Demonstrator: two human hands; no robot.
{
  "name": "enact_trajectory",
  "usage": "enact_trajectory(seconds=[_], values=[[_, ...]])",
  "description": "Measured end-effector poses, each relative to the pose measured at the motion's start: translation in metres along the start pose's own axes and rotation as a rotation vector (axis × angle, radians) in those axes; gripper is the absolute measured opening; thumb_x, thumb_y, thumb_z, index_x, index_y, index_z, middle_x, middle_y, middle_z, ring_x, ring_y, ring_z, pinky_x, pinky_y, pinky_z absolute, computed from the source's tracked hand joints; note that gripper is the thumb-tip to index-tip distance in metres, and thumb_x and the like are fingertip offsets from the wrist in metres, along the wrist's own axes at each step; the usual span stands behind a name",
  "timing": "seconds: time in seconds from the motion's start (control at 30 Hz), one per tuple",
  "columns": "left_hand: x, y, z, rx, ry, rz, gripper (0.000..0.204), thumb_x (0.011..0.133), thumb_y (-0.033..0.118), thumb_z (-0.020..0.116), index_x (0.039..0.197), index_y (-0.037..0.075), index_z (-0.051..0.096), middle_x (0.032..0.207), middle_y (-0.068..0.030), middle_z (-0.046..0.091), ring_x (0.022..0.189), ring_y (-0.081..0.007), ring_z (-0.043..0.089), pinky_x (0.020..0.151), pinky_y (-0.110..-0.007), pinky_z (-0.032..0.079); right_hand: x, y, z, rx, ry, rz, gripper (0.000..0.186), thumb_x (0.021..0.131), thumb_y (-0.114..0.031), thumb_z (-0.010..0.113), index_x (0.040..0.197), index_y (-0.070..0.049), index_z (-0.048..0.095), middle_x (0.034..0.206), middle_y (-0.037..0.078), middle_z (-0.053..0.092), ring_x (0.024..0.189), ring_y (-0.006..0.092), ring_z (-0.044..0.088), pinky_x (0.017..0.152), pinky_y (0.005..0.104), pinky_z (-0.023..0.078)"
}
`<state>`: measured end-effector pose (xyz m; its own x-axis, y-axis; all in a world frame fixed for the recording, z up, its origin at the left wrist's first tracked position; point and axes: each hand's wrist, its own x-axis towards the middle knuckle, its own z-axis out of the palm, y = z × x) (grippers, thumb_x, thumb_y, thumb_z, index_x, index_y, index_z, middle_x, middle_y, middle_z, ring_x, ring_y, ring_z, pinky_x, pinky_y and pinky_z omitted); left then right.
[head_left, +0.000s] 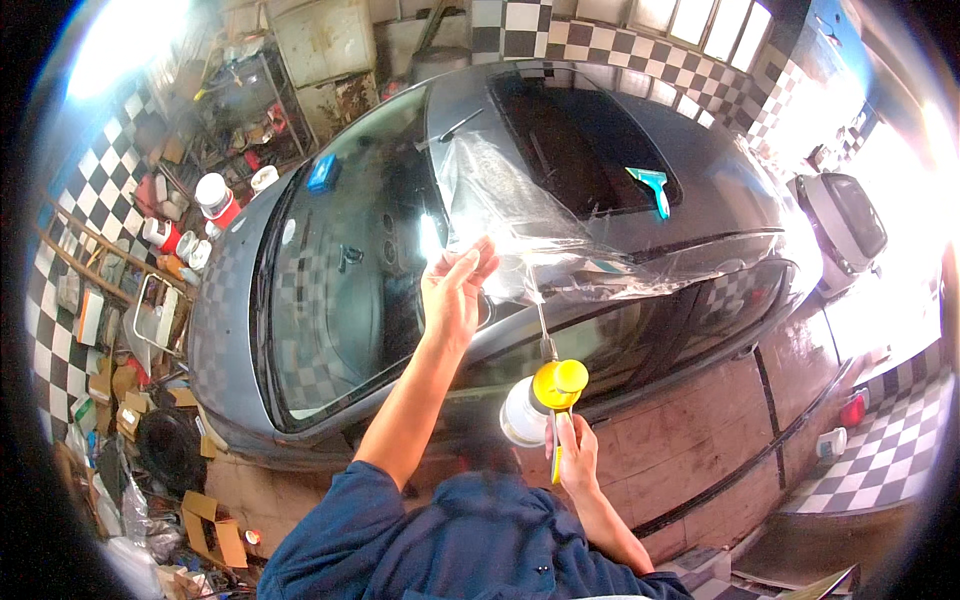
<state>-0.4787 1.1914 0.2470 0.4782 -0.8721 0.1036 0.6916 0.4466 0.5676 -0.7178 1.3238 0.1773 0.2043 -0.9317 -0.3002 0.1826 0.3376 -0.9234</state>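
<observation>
A sheet of clear film [495,195] lies wrinkled over the roof of a dark grey car [705,130], its near edge hanging along the roof side above the doors. My left hand [455,290] is raised at the film's near corner by the windshield, fingers closed on its edge. My right hand [575,455] grips the handle of a pump sprayer [560,383] with a yellow head and a white bottle. The sprayer's thin nozzle points away from me at the film's edge, where a whitish mist seems to show. A turquoise squeegee [652,188] rests on the roof beside the dark sunroof.
A blue block [322,173] sits on the windshield [350,270]. Clutter lines the left: red-and-white jugs [215,198], a tire [170,450] and an opened cardboard box [213,528]. Another vehicle [843,228] stands at the right. A white bucket [831,443] is by the right wall.
</observation>
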Motion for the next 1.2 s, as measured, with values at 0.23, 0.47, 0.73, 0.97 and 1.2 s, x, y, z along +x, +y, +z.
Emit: enact_trajectory(seconds=[0.23, 0.47, 0.73, 0.97, 1.2], values=[[0.000, 0.002, 0.003, 0.043, 0.016, -0.009, 0.021, 0.082, -0.005, 0.059, 0.068, 0.006, 0.048, 0.106, -0.0247, 0.061, 0.098, -0.0315, 0.063, 0.083, -0.040, 0.055, 0.001, 0.001, 0.000, -0.009, -0.004, -0.044, 0.025, 0.097, -0.025, 0.046, 0.091, -0.003, 0.053, 0.071, 0.001, 0.054, 0.057, 0.0071, 0.049, 0.050, 0.0212, 0.041], [-0.003, 0.001, 0.003, 0.012, 0.041, -0.014, 0.015, 0.082, -0.005, 0.060, 0.073, 0.005, 0.052, 0.105, -0.0238, 0.062, 0.096, -0.0302, 0.063, 0.080, -0.039, 0.056, -0.015, 0.010, -0.015, -0.057, -0.031, -0.040, 0.023, 0.097, -0.024, 0.047, 0.093, -0.002, 0.054, 0.074, 0.001, 0.054, 0.060, 0.0065, 0.048, 0.052, 0.0202, 0.041], [-0.007, 0.001, 0.005, 0.011, 0.089, -0.049, 0.016, 0.082, -0.005, 0.059, 0.073, 0.006, 0.051, 0.107, -0.0232, 0.061, 0.098, -0.0308, 0.063, 0.082, -0.040, 0.056, -0.032, 0.032, -0.040, 0.025, 0.008, -0.033, 0.022, 0.095, -0.023, 0.048, 0.092, -0.002, 0.053, 0.074, 0.002, 0.054, 0.059, 0.0070, 0.048, 0.052, 0.0205, 0.040], [-0.007, 0.000, -0.002, 0.035, 0.076, -0.032, 0.018, 0.082, -0.005, 0.059, 0.071, 0.006, 0.050, 0.107, -0.0230, 0.060, 0.100, -0.0316, 0.062, 0.084, -0.041, 0.055, -0.032, 0.046, -0.043, 0.012, 0.017, -0.079, 0.018, 0.094, -0.022, 0.051, 0.088, -0.004, 0.051, 0.068, -0.002, 0.050, 0.054, 0.0046, 0.042, 0.047, 0.0199, 0.035], [-0.007, -0.001, 0.000, 0.059, 0.101, -0.036, 0.017, 0.084, -0.002, 0.059, 0.072, 0.006, 0.050, 0.109, -0.0236, 0.060, 0.101, -0.0324, 0.062, 0.086, -0.040, 0.054, -0.033, 0.046, -0.042, 0.057, 0.067, -0.079, 0.016, 0.094, -0.021, 0.050, 0.088, -0.005, 0.050, 0.069, -0.002, 0.051, 0.054, 0.0041, 0.042, 0.046, 0.0188, 0.034]])
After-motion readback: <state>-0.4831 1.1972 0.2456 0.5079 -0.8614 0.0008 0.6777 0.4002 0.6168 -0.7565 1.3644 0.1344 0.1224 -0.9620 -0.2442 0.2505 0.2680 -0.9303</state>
